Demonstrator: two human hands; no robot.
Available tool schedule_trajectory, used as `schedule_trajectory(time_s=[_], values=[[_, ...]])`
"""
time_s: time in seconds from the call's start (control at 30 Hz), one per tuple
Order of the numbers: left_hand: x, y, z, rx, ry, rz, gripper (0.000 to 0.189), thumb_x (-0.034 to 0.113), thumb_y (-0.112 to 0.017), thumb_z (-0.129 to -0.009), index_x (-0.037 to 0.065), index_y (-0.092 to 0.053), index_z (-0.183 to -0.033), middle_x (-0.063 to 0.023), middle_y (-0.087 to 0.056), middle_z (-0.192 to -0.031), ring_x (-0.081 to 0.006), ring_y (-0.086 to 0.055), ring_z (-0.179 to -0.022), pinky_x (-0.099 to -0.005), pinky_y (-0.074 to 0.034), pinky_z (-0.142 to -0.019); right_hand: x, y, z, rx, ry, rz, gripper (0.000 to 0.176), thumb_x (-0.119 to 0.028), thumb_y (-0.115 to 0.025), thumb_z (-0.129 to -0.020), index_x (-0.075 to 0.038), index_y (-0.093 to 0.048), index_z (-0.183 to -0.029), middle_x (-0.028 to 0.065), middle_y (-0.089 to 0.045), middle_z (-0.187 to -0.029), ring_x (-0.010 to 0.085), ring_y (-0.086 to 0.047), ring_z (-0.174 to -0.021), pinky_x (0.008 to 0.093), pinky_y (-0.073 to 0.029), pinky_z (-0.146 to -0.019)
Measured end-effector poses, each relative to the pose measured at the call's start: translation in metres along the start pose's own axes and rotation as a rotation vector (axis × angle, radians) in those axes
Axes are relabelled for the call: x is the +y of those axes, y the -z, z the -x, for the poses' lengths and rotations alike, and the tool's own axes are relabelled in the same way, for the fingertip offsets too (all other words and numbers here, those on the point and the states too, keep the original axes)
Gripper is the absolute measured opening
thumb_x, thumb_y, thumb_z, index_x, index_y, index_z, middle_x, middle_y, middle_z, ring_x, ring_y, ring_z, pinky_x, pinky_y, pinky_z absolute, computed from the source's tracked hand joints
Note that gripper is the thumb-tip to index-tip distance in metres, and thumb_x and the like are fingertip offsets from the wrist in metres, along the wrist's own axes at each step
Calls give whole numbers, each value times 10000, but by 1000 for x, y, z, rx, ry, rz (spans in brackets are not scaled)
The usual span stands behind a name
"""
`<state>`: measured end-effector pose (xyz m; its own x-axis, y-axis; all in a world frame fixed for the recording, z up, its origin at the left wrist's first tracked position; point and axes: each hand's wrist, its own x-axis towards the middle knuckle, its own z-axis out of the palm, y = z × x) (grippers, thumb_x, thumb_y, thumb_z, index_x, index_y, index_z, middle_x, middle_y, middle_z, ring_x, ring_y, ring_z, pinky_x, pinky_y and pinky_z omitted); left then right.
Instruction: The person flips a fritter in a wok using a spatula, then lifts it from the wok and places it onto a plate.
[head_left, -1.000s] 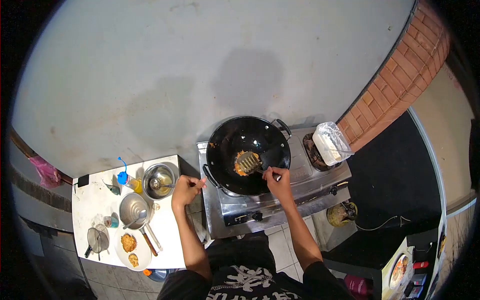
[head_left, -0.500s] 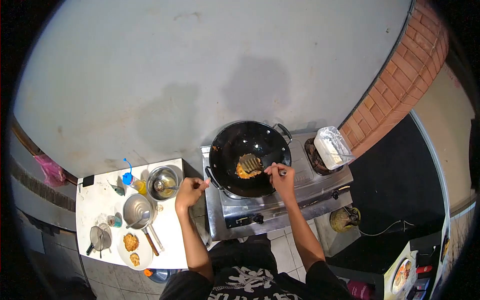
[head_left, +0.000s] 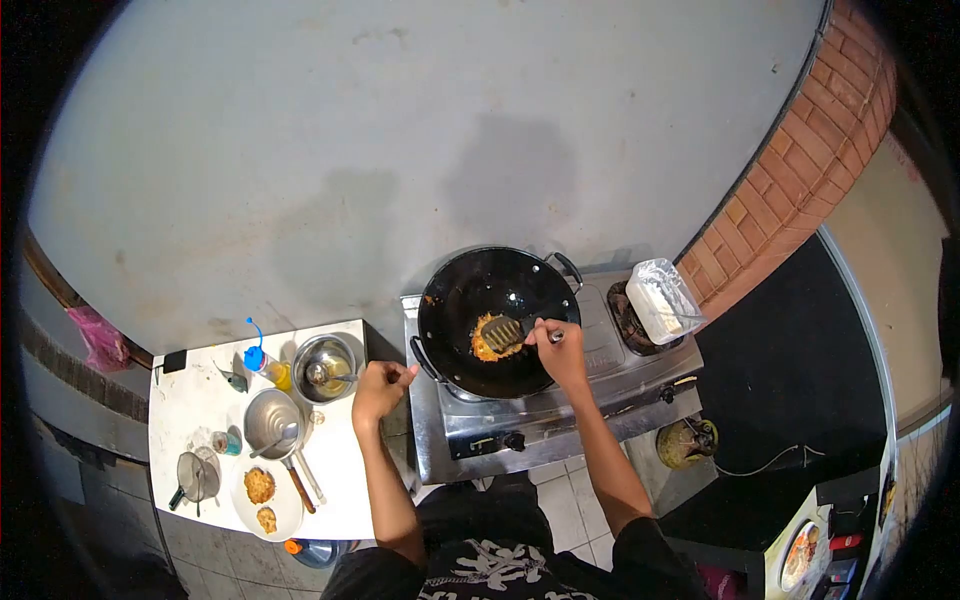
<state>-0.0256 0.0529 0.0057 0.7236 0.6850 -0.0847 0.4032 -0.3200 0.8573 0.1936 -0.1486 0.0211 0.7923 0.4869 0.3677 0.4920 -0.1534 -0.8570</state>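
Observation:
My right hand is closed round the handle of a slotted spatula, above the right side of a black wok. The spatula's blade lies over an orange-brown fried patty in the wok's middle and hides part of it. Left of the wok, near its left loop handle, my left hand hovers with its fingers curled together; nothing shows in it. The wok sits on the left burner of a steel gas stove.
A lidless plastic container sits on the right burner. On the white table at left are a metal bowl, a saucepan, an oil bottle, a strainer and a white plate with two fried pieces.
The spatula has turned and shifted slightly down over the patty, uncovering more of its upper left. My right hand has moved a little with it. My left hand stays nearly still.

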Motion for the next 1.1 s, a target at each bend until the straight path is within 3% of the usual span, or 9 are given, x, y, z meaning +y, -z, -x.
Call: schedule_trajectory(time_s=[0.3,0.4,0.5,0.57,0.63,0.7,0.9,0.97,1.1], values=[[0,-15,9,140,58,13,248,214,-719,-822,-32,-683,-815,-109,-613,-592,-127,-541,-525,-298,-436,-541,8,3,-18,-69,57,15,280,-134,-566,-899,38,-638,-690,146,-628,-605,214,-623,-542,327,-443,-525],[10,-20,11,179,71,-6,225,202,-718,-817,-21,-689,-826,-121,-628,-610,-148,-572,-535,-302,-445,-548,3,9,-21,-123,45,95,282,-103,-568,-910,53,-606,-678,104,-631,-615,130,-586,-559,285,-443,-547],[18,-20,11,149,70,-122,270,228,-701,-848,-40,-696,-821,-120,-676,-682,-126,-601,-583,-293,-459,-552,6,12,-23,-160,117,36,222,-78,-583,-903,56,-598,-727,118,-623,-642,158,-584,-561,297,-442,-556],[25,-24,14,235,67,-95,224,218,-717,-816,-6,-699,-820,-130,-654,-645,-187,-613,-562,-314,-460,-569,4,17,-24,-217,257,59,169,-49,-590,-896,63,-588,-768,133,-603,-670,207,-577,-575,311,-439,-567],[29,-27,15,237,54,-115,235,227,-715,-820,-7,-699,-824,-130,-658,-652,-186,-626,-575,-315,-466,-582,-1,24,-27,-265,249,80,141,-34,-591,-887,70,-583,-792,147,-586,-703,261,-566,-599,323,-438,-576],[30,-29,17,286,45,-114,236,223,-712,-824,-13,-698,-821,-125,-666,-660,-186,-640,-591,-315,-472,-592,-3,26,-28,-328,271,39,127,-40,-597,-872,69,-569,-813,195,-566,-738,377,-576,-671,394,-438,-590],[40,-32,19,360,53,-98,243,203,-709,-829,-38,-690,-806,-123,-667,-648,-183,-640,-569,-307,-478,-578,-1,31,-28,-428,347,14,114,-31,-586,-868,80,-577,-842,201,-577,-785,392,-573,-711,418,-451,-635],[51,-30,23,358,98,-101,244,203,-708,-830,-40,-690,-807,-125,-666,-645,-183,-640,-565,-307,-479,-576,-2,33,-32,-476,364,84,73,-2,-601,-861,70,-595,-851,179,-615,-829,343,-605,-738,371,-476,-665],[56,-32,28,373,132,-120,241,199,-703,-836,-40,-692,-815,-125,-662,-639,-181,-639,-561,-304,-479,-575,7,30,-31,-526,466,152,93,-40,-602,-863,47,-570,-854,183,-590,-839,370,-577,-789,422,-460,-698]])
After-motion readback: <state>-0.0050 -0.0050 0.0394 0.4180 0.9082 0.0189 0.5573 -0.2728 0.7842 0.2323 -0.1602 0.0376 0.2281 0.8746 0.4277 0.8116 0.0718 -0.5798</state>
